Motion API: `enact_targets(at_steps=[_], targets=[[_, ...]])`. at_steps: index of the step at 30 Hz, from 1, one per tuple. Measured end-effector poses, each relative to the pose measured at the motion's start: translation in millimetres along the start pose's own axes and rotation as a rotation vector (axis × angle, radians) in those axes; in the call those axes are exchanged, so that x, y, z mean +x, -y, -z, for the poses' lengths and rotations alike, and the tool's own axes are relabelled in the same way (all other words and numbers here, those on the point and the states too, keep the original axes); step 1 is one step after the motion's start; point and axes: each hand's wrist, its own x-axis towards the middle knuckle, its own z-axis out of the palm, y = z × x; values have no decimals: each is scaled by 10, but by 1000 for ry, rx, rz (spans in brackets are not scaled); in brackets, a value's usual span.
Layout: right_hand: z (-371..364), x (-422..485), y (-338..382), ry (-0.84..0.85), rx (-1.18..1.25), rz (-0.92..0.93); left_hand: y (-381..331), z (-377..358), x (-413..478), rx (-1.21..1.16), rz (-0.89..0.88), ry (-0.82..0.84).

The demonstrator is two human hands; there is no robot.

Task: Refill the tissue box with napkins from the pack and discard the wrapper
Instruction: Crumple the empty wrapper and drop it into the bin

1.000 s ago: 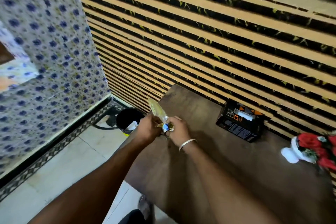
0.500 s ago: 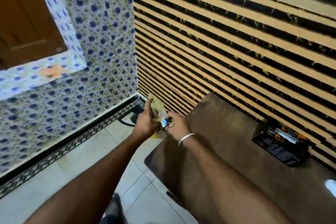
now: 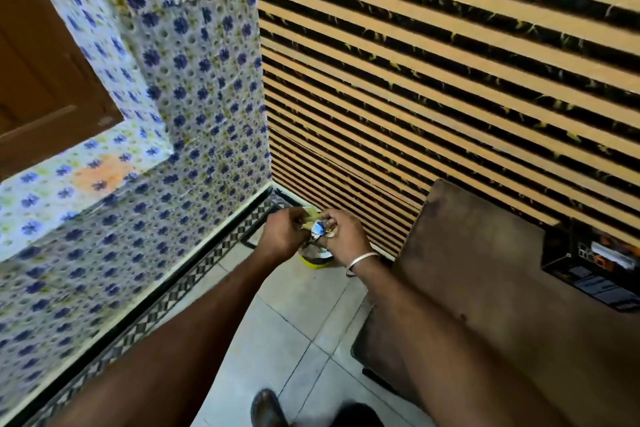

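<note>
I judge this the discard step: my left hand (image 3: 282, 239) and right hand (image 3: 341, 236) both clench the crumpled wrapper (image 3: 317, 227) directly above the bin (image 3: 316, 258); next, let go so it falls inside

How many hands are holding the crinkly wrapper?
2. The left hand grips the wrapper from its left side, and the right hand pinches it from the right, both above the bin.
</note>
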Motion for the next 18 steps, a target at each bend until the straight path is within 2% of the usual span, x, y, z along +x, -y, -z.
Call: enact_targets(at_steps=[10,13,18], targets=[[-168,692,-311,-112,-55,-189,180,-26,790,-167,-82,243],[-277,1053,-498,-136,-38,-252,302,-100,1173,-152,-115,302],[-484,1651,-761,-53,22,-368,477,-287,1744,-42,-165,343]])
